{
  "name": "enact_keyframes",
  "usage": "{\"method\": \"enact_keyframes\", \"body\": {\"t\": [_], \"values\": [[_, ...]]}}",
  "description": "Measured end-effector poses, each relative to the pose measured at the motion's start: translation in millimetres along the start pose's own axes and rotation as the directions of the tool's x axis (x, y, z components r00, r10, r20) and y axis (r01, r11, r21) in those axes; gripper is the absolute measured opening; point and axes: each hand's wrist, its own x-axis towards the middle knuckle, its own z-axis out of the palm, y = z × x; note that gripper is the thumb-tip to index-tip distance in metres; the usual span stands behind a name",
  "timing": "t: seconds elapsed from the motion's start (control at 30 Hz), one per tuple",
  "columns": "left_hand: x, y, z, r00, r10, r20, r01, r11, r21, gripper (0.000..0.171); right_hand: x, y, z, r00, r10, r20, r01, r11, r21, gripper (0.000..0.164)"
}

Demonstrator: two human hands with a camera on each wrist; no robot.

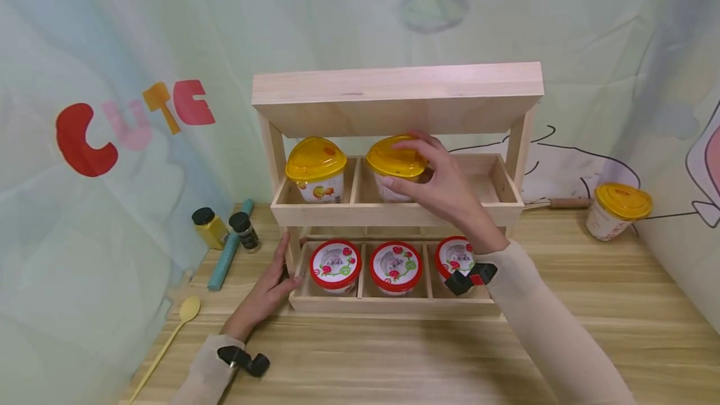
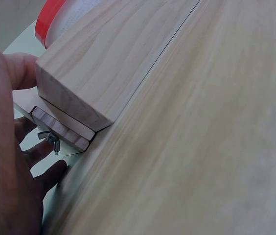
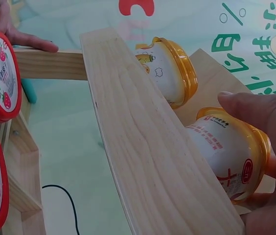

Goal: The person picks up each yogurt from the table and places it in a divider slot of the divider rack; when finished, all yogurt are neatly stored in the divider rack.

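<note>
My right hand (image 1: pixel 447 189) grips a yellow-lidded cup (image 1: pixel 394 161) in the middle compartment of the upper tier of a wooden rack (image 1: pixel 396 214). Thumb and fingers go round its sides; the right wrist view shows the cup (image 3: pixel 228 147) tilted, with white printed walls. To its left sits another yellow-lidded cup (image 1: pixel 316 170). With fingers extended, my left hand (image 1: pixel 264 295) rests against the rack's lower left end, thumb at the front corner. Red-rimmed cups (image 1: pixel 335 265) fill the lower compartments, the rightmost one partly covered by my right wrist.
A third yellow-lidded cup (image 1: pixel 619 211) stands on the table at right, near a wooden-handled whisk (image 1: pixel 568 203). On the left lie a yellow spoon (image 1: pixel 189 309) and a teal rod (image 1: pixel 226 261), beside two black-capped jars (image 1: pixel 245 233). A slanted board (image 1: pixel 399 83) tops the rack.
</note>
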Motion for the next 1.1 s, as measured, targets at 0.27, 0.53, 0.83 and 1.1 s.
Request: {"method": "enact_keyframes", "body": {"t": [0.27, 0.53, 0.83, 1.1], "values": [[-2.5, -21.5, 1.7, 0.996, -0.081, 0.036, 0.082, 0.996, -0.019, 0.099, -1.9, -0.6, -2.2, 0.999, -0.048, -0.008, 0.048, 0.996, 0.081, 0.062], [5.1, 26.2, -2.3, 0.998, -0.05, 0.022, 0.051, 0.998, -0.032, 0.096, -13.7, -5.2, -13.6, 0.998, -0.056, -0.041, 0.06, 0.995, 0.08, 0.064], [5.8, 31.8, -2.1, 0.996, -0.081, 0.027, 0.081, 0.997, -0.016, 0.096, -38.0, -0.9, -48.2, 0.991, -0.005, -0.132, 0.016, 0.997, 0.077, 0.065], [6.1, 30.9, -2.4, 0.998, -0.057, 0.02, 0.057, 0.998, -0.013, 0.096, -55.1, 1.3, -79.9, 0.968, 0.026, -0.248, -0.012, 0.998, 0.055, 0.064]]}}
